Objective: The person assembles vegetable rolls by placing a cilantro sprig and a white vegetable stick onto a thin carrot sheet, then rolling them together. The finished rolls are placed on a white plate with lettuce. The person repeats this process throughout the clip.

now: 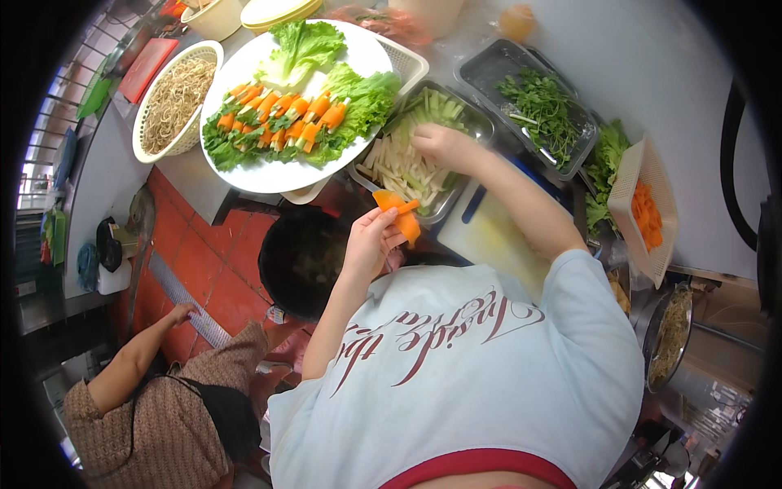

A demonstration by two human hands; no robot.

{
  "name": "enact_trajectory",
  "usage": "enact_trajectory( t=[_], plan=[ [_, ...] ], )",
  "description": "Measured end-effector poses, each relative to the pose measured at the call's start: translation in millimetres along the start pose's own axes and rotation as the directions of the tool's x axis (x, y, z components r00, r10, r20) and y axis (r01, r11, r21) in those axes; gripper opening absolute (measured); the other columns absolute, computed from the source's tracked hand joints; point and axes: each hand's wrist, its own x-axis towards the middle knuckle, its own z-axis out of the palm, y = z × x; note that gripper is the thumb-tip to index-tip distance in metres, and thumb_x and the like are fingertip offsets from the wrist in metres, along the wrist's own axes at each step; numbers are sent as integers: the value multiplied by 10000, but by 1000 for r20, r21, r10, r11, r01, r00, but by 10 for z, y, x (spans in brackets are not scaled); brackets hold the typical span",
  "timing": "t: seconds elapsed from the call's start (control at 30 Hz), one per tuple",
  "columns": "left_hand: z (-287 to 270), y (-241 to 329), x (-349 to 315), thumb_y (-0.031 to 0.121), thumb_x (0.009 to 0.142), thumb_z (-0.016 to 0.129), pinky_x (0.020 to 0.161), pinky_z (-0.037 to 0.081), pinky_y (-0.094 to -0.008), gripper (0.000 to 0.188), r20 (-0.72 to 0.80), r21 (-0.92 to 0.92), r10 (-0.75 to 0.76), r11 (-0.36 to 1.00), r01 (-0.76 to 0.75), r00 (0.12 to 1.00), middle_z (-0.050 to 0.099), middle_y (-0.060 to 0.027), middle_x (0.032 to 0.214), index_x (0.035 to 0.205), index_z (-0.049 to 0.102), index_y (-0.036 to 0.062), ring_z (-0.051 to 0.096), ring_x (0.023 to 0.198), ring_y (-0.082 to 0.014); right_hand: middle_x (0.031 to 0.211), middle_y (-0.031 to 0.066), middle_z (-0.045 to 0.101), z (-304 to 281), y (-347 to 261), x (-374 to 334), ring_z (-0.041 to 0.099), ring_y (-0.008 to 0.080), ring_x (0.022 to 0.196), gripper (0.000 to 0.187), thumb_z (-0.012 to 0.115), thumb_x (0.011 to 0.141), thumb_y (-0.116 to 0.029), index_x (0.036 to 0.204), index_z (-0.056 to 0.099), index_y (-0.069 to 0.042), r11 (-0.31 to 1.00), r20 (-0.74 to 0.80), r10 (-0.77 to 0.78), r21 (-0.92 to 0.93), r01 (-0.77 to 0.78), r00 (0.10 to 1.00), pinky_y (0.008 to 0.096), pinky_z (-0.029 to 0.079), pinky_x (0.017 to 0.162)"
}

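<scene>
A thin orange carrot slice (397, 213) with a small carrot stick lying on it is pinched in my left hand (373, 240). My right hand (444, 149) reaches into a metal tray (487, 130) of pale vegetable strips (399, 159) and green vegetable sticks (440, 108). Its fingers are drawn together over the strips; what they grip, if anything, is hidden. Just left of the tray is a large white plate (281, 177). Rows of carrot rolls (285, 110) lie on it over green leaves, with lettuce (305, 49) around them.
Behind my right arm are a cutting board (489, 232), a dark tray with green herbs (542, 106), and a basket of carrot slices (648, 216). A basket of brown strands (175, 106) stands far left. Below, a black bucket (297, 261) sits on red tiles; another person (163, 407) is at lower left.
</scene>
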Motion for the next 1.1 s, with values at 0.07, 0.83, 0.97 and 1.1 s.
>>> enact_trajectory(
  t=[0.07, 0.83, 0.97, 1.1],
  plan=[
    [63, 16, 67, 144, 892, 502, 728, 543, -283, 247, -10, -7, 13, 1000, -13, 1000, 623, -146, 952, 1042, 522, -53, 644, 828, -190, 793, 91, 528, -77, 21, -43, 570, 245, 756, 133, 596, 752, -50, 870, 536, -37, 998, -81, 63, 35, -60, 995, 326, 478, 651],
    [1071, -443, 719, 103, 901, 470, 710, 542, -240, 160, 373, 232, -401, 913, 334, 837, 591, -31, 877, 1010, 534, 4, 578, 713, -71, 903, 27, 514, -584, -1222, -1377, 514, 112, 847, 228, 684, 743, -53, 943, 574, -54, 452, -294, 866, 806, -382, 404, 218, 427, 716],
    [1125, -628, 741, 114, 908, 452, 765, 544, -290, 197, 363, 262, -452, 889, 376, 815, 606, -54, 940, 1057, 516, 3, 614, 808, -111, 906, 51, 521, -623, -1240, -1618, 521, 169, 856, 178, 697, 730, -134, 868, 607, -67, 671, -665, 670, 351, -654, 330, 247, 412, 741],
    [1241, -659, 706, 104, 892, 487, 768, 536, -289, 219, 304, 382, -523, 833, 401, 796, 602, -75, 1014, 1083, 519, 0, 616, 882, -144, 877, 92, 557, -651, -1029, -2339, 541, 236, 784, 157, 662, 738, -139, 851, 607, -45, 433, -554, 828, 533, -727, 86, 328, 434, 724]
  ],
)
